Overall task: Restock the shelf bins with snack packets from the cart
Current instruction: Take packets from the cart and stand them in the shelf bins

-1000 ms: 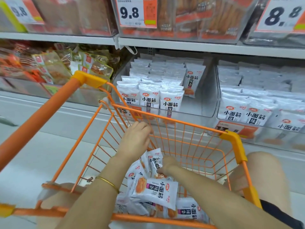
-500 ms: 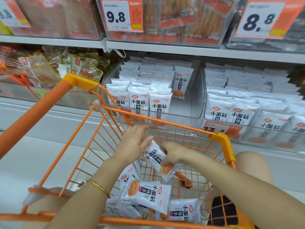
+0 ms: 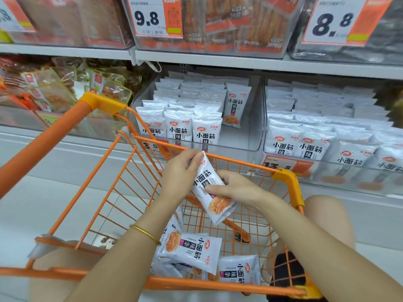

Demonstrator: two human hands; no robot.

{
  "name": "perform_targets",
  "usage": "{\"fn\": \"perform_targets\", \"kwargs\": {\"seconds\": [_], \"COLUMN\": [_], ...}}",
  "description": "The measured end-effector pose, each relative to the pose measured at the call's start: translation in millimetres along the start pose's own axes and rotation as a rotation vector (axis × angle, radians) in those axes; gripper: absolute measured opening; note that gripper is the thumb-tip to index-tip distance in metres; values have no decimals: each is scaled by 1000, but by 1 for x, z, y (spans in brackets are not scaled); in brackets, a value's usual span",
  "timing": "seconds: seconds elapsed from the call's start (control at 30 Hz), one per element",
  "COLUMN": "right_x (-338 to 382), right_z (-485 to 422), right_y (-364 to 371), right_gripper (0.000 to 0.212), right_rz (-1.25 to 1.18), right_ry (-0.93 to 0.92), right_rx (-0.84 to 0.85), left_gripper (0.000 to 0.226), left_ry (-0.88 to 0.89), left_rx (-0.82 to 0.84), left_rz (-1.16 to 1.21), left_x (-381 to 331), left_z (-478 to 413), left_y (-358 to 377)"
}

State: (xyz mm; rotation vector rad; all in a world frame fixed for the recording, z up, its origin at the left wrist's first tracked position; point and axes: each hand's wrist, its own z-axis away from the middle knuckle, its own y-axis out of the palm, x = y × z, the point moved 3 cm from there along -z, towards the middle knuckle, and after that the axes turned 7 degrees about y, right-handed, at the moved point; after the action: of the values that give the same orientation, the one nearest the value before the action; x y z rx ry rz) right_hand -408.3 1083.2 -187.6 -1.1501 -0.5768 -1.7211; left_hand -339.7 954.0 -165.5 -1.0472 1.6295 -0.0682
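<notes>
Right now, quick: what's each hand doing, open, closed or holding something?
Left hand: pinches the top of a white snack packet.
Right hand: grips the same packet lower down.

A white foil snack packet (image 3: 206, 176) has been lifted out of the heap of loose packets (image 3: 192, 251) low in the orange wire cart (image 3: 285, 177). It is now held at the centre of the frame, just below the cart's far rim, tilted with its top corner towards the upper left. The right hand (image 3: 237, 188), sunk among the packets a second ago, has been raised and is wrapped round the packet's middle. The left hand (image 3: 178, 175) has been brought onto it, and the top corner is pinched by its fingers (image 3: 197, 160).
</notes>
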Motion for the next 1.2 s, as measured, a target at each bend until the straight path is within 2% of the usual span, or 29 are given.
{"fn": "perform_targets", "kwargs": {"seconds": [0.13,0.27,0.33,0.4,0.43,0.5,0.6,0.7,0.77,0.87,1.0,1.1,1.2], "right_x": [2,10,22,37,45,63,92,112,118,109,80,69,74], "right_z": [1,10,18,29,34,38,18,-23,-52,-91,-129,-142,-150], "right_y": [-2,-6,-14,-28,-36,-53,-71,-78,-82,-100,-118,-123,-121], "right_gripper": [15,33,31,25,21,18,28,36,39,46,38,39,45], "right_rz": [76,205,265,244,205,133,219,308,275,88,-151,-40,-9], "right_ry": [-3,11,9,11,10,-30,-107,-125,-88,29,93,160,195], "right_rx": [-5,-53,-93,-162,-219,-412,-811,-1035,-1089,-1131,-1128,-1174,-1136], "left_gripper": [35,31,26,21,22,32,40,49,51,53,51,51,52], "left_ry": [1,49,88,118,142,232,364,374,369,359,376,380,373], "left_rx": [-33,-9,3,-58,-104,-136,-72,10,54,68,65,57,57], "left_rz": [-87,-141,-118,-18,3,-119,-448,-594,-658,-694,-705,-702,-696], "left_x": [3,-3,-11,-20,-24,-27,-12,5,12,15,16,20,23], "left_z": [4,-4,-14,-27,-34,-48,-54,-44,-41,-42,-41,-42,-43], "left_y": [-1,-3,-4,-8,-10,-12,0,17,21,20,22,22,22]}}
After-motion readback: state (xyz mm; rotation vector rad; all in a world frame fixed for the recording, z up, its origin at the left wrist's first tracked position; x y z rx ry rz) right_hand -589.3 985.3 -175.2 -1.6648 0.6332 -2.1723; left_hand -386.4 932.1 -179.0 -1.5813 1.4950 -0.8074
